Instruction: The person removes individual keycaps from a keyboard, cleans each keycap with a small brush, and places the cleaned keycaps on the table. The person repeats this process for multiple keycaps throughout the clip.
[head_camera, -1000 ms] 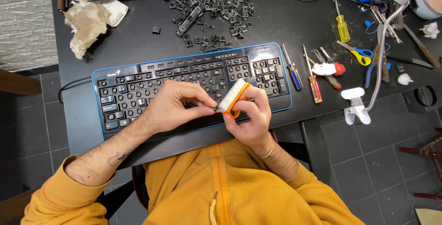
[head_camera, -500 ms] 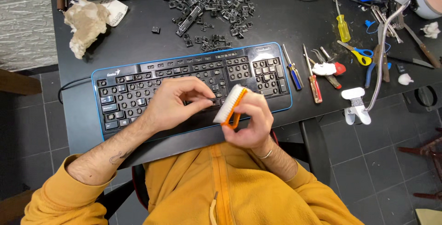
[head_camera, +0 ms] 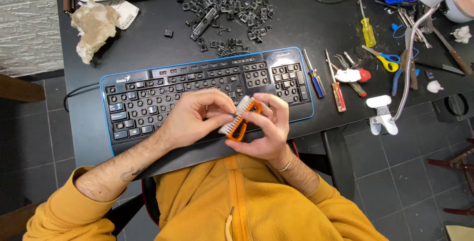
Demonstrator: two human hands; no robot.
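Two hands are met over the near edge of a black keyboard (head_camera: 163,98) that has been stripped of most keycaps and lies on the dark counter (head_camera: 148,43). The left hand (head_camera: 195,117) is pinched at the white bristles of an orange brush (head_camera: 239,117), apparently so that debris can be picked out. The brush is clasped from beneath by the right hand (head_camera: 266,132), fingers curled round its handle to steady it. Loose keycaps (head_camera: 224,14) are heaped behind; screwdrivers (head_camera: 326,78) are laid to the right.
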